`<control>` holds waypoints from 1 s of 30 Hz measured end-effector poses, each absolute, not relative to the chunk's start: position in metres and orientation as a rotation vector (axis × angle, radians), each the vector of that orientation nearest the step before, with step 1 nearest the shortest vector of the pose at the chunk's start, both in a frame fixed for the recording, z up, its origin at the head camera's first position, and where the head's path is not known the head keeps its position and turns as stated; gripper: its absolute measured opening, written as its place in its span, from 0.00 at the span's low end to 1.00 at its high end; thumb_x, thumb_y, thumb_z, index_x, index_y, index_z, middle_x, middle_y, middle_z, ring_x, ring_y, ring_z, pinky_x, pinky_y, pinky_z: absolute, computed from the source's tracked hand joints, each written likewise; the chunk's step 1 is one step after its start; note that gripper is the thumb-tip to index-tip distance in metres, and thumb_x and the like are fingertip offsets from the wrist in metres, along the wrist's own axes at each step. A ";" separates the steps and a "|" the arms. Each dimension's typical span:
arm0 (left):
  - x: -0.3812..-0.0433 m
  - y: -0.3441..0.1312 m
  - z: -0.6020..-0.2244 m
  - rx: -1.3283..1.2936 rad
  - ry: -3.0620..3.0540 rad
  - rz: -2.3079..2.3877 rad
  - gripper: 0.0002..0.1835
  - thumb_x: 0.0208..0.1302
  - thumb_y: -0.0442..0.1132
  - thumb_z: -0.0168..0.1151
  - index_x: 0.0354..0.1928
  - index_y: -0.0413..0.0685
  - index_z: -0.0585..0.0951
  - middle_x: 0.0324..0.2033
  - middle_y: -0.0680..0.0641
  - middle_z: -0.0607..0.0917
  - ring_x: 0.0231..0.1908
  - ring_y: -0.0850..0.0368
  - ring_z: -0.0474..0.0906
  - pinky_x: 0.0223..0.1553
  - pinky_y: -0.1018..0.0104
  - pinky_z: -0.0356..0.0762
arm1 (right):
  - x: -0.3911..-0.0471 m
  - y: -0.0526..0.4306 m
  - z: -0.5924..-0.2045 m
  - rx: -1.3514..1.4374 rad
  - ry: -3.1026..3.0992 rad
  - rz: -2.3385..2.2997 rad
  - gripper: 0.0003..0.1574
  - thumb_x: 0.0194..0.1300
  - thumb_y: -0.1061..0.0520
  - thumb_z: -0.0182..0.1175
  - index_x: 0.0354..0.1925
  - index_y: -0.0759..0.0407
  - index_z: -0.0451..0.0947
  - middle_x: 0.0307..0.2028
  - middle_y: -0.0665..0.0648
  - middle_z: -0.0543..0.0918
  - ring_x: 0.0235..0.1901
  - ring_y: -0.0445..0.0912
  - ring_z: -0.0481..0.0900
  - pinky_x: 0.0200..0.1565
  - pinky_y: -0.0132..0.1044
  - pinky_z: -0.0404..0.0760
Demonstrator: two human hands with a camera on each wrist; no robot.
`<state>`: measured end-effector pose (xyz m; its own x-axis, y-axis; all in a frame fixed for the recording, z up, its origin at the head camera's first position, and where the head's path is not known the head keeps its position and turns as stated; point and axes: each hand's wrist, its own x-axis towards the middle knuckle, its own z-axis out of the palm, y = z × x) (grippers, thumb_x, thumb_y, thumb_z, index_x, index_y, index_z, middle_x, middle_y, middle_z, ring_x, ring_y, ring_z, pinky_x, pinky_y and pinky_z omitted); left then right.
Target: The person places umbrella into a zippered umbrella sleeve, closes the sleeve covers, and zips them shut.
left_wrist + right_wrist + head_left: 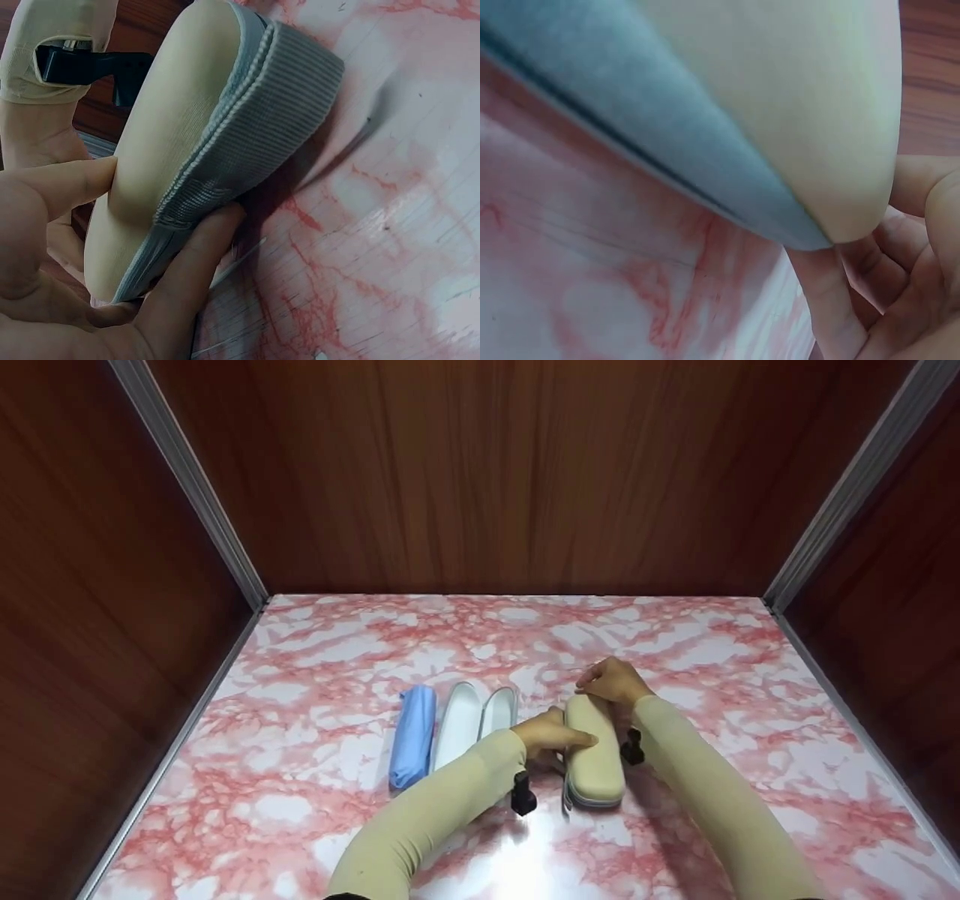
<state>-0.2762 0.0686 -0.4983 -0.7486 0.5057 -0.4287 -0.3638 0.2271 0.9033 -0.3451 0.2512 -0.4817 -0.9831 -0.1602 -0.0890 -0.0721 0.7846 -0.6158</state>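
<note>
A long beige zip case [595, 757] with a grey zipped edge lies on the table, its lid closed down. My left hand [551, 735] grips it from the left side, thumb on the top and fingers along the zipped side. In the left wrist view a ribbed grey strap [277, 112] stands out from that side. At the far end, my right hand [615, 681] pinches the tip of the case with thumb and fingers, right at the grey seam [810, 238]. Whether a zip pull is between those fingers I cannot tell.
Left of the hands, an opened slim case [459, 720] with a white inside lies on the pink marbled table [300, 810]. A blue wrapped bundle [413, 739] lies alongside it. Brown wooden panels [480, 480] stand at the back and both sides.
</note>
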 end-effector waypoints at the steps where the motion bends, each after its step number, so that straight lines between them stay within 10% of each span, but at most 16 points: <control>1: -0.276 0.069 -0.498 0.134 1.819 1.600 0.25 0.59 0.37 0.71 0.52 0.43 0.66 0.41 0.42 0.77 0.34 0.49 0.82 0.36 0.49 0.85 | -0.345 0.252 -0.482 -0.194 2.840 -0.974 0.12 0.64 0.56 0.66 0.38 0.64 0.88 0.44 0.61 0.87 0.48 0.55 0.81 0.51 0.47 0.78; 11: -0.276 0.069 -0.498 0.137 1.841 1.601 0.27 0.59 0.37 0.71 0.53 0.41 0.65 0.41 0.40 0.76 0.32 0.47 0.82 0.36 0.48 0.85 | -0.344 0.262 -0.484 -0.174 2.805 -1.017 0.14 0.67 0.56 0.63 0.41 0.65 0.88 0.44 0.62 0.87 0.50 0.58 0.79 0.54 0.50 0.77; 20: -0.277 0.069 -0.497 0.157 1.843 1.601 0.26 0.59 0.36 0.71 0.52 0.39 0.66 0.43 0.41 0.74 0.35 0.45 0.83 0.38 0.46 0.85 | -0.339 0.269 -0.484 -0.061 2.692 -1.145 0.16 0.70 0.57 0.59 0.46 0.67 0.86 0.37 0.57 0.87 0.30 0.43 0.80 0.37 0.38 0.81; 30: -0.277 0.068 -0.497 0.149 1.824 1.602 0.26 0.60 0.36 0.70 0.54 0.39 0.65 0.44 0.40 0.74 0.34 0.45 0.82 0.38 0.46 0.85 | -0.336 0.284 -0.496 -0.097 2.432 -1.437 0.19 0.73 0.62 0.55 0.53 0.76 0.79 0.45 0.64 0.85 0.38 0.46 0.85 0.43 0.39 0.84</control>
<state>-0.2767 0.0684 -0.4967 -0.7522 0.5099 -0.4174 -0.3482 0.2301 0.9087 -0.3364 0.2841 -0.4962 -0.9485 -0.2151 -0.2326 0.0999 0.4936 -0.8639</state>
